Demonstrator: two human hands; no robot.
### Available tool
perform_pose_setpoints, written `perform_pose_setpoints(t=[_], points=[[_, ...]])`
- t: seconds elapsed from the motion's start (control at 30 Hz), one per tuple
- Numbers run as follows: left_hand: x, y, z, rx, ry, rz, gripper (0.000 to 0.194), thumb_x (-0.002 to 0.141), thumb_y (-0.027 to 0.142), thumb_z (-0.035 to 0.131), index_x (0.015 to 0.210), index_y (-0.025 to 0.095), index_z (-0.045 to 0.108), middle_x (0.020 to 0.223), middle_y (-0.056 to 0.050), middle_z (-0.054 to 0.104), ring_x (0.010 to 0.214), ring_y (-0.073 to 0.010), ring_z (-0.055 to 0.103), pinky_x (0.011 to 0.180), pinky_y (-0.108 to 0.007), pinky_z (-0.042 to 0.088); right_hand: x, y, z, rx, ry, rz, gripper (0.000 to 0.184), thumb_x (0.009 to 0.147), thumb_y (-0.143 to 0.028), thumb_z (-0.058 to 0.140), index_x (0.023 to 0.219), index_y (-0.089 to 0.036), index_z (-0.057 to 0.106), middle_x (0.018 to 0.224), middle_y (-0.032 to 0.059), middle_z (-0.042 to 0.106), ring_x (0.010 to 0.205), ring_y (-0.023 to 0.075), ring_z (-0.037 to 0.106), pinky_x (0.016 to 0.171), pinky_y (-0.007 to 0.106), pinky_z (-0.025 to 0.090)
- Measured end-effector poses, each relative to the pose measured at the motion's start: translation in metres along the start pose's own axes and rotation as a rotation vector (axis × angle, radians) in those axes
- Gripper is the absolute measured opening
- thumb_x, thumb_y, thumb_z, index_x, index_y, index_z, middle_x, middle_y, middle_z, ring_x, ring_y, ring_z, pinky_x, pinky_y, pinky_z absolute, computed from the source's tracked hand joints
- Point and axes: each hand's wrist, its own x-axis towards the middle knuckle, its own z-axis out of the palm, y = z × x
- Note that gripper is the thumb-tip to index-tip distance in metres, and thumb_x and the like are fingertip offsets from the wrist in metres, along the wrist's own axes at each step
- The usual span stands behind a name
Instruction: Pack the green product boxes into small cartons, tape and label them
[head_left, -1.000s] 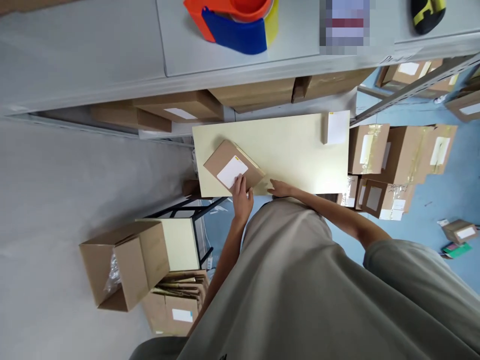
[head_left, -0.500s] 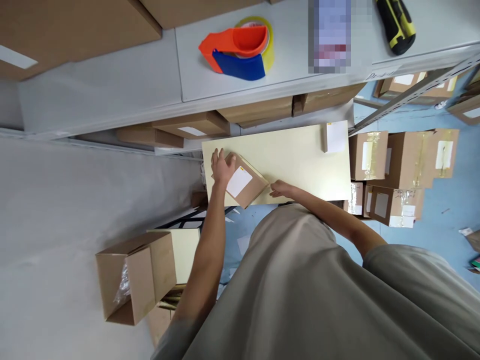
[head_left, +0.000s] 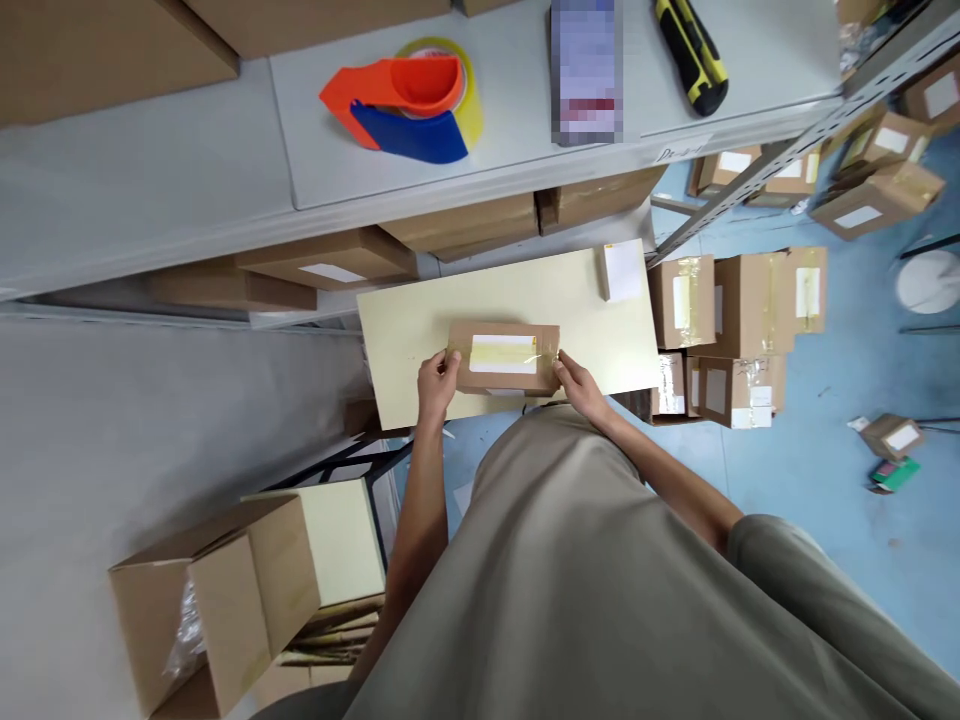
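Note:
A brown cardboard box (head_left: 504,382) with a white label and clear yellowish tape across its face is held level over the cream tabletop (head_left: 405,350). My left hand (head_left: 438,385) grips its left end, thumb on the upper face. At the opposite end my right hand (head_left: 579,385) has its fingers closed on the right edge. The undersides of both grips are hidden. A small white box (head_left: 622,272) sits at the table's far right corner.
On the grey shelf (head_left: 225,130) above lie an orange and blue tape dispenser (head_left: 420,105), a blurred-out flat item (head_left: 587,75) and a yellow-black utility knife (head_left: 694,55). Taped cartons (head_left: 750,305) stack at right. An open carton (head_left: 225,600) stands at lower left.
The box has turned from a slant to level, with its taped, labelled face now showing. My right hand has closed on its right end. The whole view has shifted toward the right.

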Motion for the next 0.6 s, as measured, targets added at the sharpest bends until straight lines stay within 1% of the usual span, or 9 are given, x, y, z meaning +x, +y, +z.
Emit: perform_pose_setpoints(t=[0.07, 0.13, 0.2, 0.23, 0.33, 0.4, 0.47, 0.53, 0.6], points=[[-0.022, 0.004, 0.024, -0.098, -0.021, 0.017, 0.046, 0.102, 0.058, 0.062, 0.112, 0.018, 0.083, 0.106, -0.011, 0.083, 0.107, -0.0286, 0.075, 0.092, -0.035, 0.059, -0.005, 0.001, -0.017, -0.185, 0.145, -0.114, 0.073, 0.109, -0.07, 0.049, 0.157, -0.019, 0.069, 0.152, 0.0155, 0.076, 0.144, 0.0384, 0.068, 0.121, 0.051, 0.056], [-0.04, 0.008, 0.045, -0.141, -0.054, 0.022, 0.044, 0.101, 0.055, 0.062, 0.111, 0.017, 0.082, 0.109, -0.012, 0.084, 0.104, -0.0293, 0.076, 0.094, -0.037, 0.059, -0.003, 0.002, -0.033, -0.317, 0.274, -0.17, 0.082, 0.11, -0.077, 0.038, 0.155, -0.016, 0.07, 0.149, 0.0186, 0.077, 0.135, 0.0399, 0.073, 0.114, 0.05, 0.058], [-0.05, 0.013, 0.061, -0.151, -0.111, 0.012, 0.043, 0.101, 0.054, 0.062, 0.111, 0.017, 0.082, 0.11, -0.012, 0.085, 0.104, -0.0297, 0.078, 0.096, -0.038, 0.059, 0.004, 0.004, -0.047, -0.424, 0.359, -0.168, 0.088, 0.11, -0.082, 0.031, 0.146, -0.016, 0.075, 0.135, 0.0204, 0.083, 0.121, 0.0393, 0.078, 0.105, 0.048, 0.06], [-0.053, 0.015, 0.066, -0.149, -0.144, 0.003, 0.043, 0.101, 0.055, 0.063, 0.111, 0.017, 0.082, 0.111, -0.012, 0.086, 0.105, -0.03, 0.078, 0.097, -0.039, 0.059, 0.008, 0.005, -0.053, -0.477, 0.366, -0.154, 0.089, 0.109, -0.085, 0.028, 0.137, -0.017, 0.078, 0.125, 0.0204, 0.085, 0.114, 0.0388, 0.079, 0.101, 0.047, 0.06], [-0.049, 0.021, 0.074, -0.167, -0.248, -0.018, 0.051, 0.096, 0.063, 0.072, 0.115, 0.017, 0.081, 0.119, -0.013, 0.086, 0.114, -0.032, 0.078, 0.104, -0.042, 0.059, 0.019, 0.008, -0.068, -0.591, 0.25, -0.077, 0.091, 0.107, -0.092, 0.022, 0.107, -0.022, 0.079, 0.103, 0.0191, 0.084, 0.104, 0.0389, 0.078, 0.096, 0.047, 0.059], [-0.041, 0.024, 0.076, -0.236, -0.352, -0.032, 0.061, 0.091, 0.071, 0.076, 0.118, 0.017, 0.082, 0.125, -0.014, 0.085, 0.123, -0.0342, 0.076, 0.111, -0.044, 0.058, 0.025, 0.009, -0.075, -0.566, 0.132, 0.004, 0.091, 0.105, -0.096, 0.021, 0.097, -0.023, 0.076, 0.103, 0.0187, 0.083, 0.107, 0.0391, 0.076, 0.099, 0.048, 0.058], [-0.03, 0.026, 0.077, -0.348, -0.456, -0.066, 0.071, 0.086, 0.079, 0.078, 0.121, 0.017, 0.083, 0.132, -0.014, 0.084, 0.132, -0.0362, 0.073, 0.118, -0.047, 0.055, 0.029, 0.009, -0.082, -0.458, 0.017, 0.058, 0.092, 0.104, -0.098, 0.026, 0.101, -0.021, 0.077, 0.112, 0.0186, 0.083, 0.118, 0.0386, 0.074, 0.108, 0.049, 0.057], [-0.021, 0.026, 0.079, -0.461, -0.538, -0.126, 0.079, 0.079, 0.083, 0.083, 0.123, 0.017, 0.084, 0.135, -0.015, 0.083, 0.138, -0.0379, 0.071, 0.122, -0.048, 0.053, 0.033, 0.008, -0.089, -0.364, -0.084, 0.077, 0.092, 0.102, -0.098, 0.036, 0.109, -0.018, 0.08, 0.12, 0.0184, 0.083, 0.131, 0.0382, 0.07, 0.117, 0.048, 0.054], [-0.015, 0.024, 0.08, -0.546, -0.606, -0.18, 0.085, 0.071, 0.082, 0.09, 0.125, 0.017, 0.084, 0.136, -0.016, 0.083, 0.139, -0.0389, 0.071, 0.123, -0.048, 0.053, 0.038, 0.008, -0.097, -0.344, -0.136, 0.079, 0.09, 0.098, -0.099, 0.047, 0.111, -0.016, 0.08, 0.119, 0.0176, 0.083, 0.135, 0.0391, 0.067, 0.12, 0.048, 0.052]])
